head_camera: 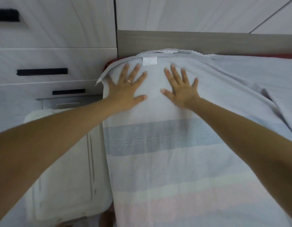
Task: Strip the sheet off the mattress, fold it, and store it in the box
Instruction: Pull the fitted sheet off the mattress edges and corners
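Both hands lie flat on the sheet [158, 161] with fingers straight and spread. Neither grip is closed on anything; the palms only press. The left hand [127, 91] sits near the cloth's left edge and the right hand [182, 91] just beside it, thumbs toward each other. The sheet lies on the bed as a long striped band running from under the palms back toward the person, with more loose cloth to the right of the right hand. Just beyond the fingertips are a small white label [149, 61] and the layered far hem, close to the headboard [191, 41].

The cloth looks thin, soft and light (a limp thing that slides over itself), so the layers will probably shift unless pressed. The sensible hold, I judge, is a pinch on the far hem at both corners, just ahead of each hand. A white container [63, 161], possibly the box, stands to the left of the left forearm.
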`<state>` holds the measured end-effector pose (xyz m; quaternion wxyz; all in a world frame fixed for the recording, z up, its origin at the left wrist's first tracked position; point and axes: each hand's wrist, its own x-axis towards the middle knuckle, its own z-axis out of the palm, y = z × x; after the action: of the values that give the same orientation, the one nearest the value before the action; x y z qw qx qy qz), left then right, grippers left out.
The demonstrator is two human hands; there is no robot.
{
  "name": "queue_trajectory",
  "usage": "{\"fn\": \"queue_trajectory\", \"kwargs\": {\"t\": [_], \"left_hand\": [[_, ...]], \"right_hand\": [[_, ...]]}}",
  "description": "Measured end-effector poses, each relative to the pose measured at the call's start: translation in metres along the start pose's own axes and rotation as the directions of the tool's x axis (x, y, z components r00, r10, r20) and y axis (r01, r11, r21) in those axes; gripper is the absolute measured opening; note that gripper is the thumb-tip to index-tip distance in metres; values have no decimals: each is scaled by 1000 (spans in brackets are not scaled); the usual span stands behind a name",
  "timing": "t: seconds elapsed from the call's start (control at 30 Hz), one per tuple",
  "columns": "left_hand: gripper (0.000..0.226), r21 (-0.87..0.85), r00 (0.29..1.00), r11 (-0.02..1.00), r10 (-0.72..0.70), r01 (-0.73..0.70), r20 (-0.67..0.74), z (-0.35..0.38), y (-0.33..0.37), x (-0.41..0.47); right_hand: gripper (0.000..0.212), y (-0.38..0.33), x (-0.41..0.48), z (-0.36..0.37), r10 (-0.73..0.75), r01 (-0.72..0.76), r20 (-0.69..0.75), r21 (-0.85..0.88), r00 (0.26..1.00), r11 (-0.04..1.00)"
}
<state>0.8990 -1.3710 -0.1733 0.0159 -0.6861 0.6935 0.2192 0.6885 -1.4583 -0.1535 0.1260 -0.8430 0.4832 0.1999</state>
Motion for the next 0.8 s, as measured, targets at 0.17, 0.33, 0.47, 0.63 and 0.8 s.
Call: {"fn": "queue_trajectory", "kwargs": {"t": [0.17,0.33,0.47,0.63,0.8], "left_hand": [[99,-115,993,988,-112,106,-43,-4,8,18],[94,-78,978,978,-197,192,-67,-8,30,-1],[86,73,978,980,192,-186,-77,22,61,-58],[111,227,948,939,203,-260,246,53,77,-85],[119,189,946,958,154,-213,286,53,86,-77]], "right_hand": [[70,-10,21,-10,302,-291,-26,200,953,936],[62,-40,-56,33,-3,34,-310,96,951,995],[59,-29,-142,81,-278,272,-359,-68,891,960],[60,41,-204,116,-559,516,-79,-298,825,803],[72,81,-182,106,108,-115,-86,-73,990,991]]}}
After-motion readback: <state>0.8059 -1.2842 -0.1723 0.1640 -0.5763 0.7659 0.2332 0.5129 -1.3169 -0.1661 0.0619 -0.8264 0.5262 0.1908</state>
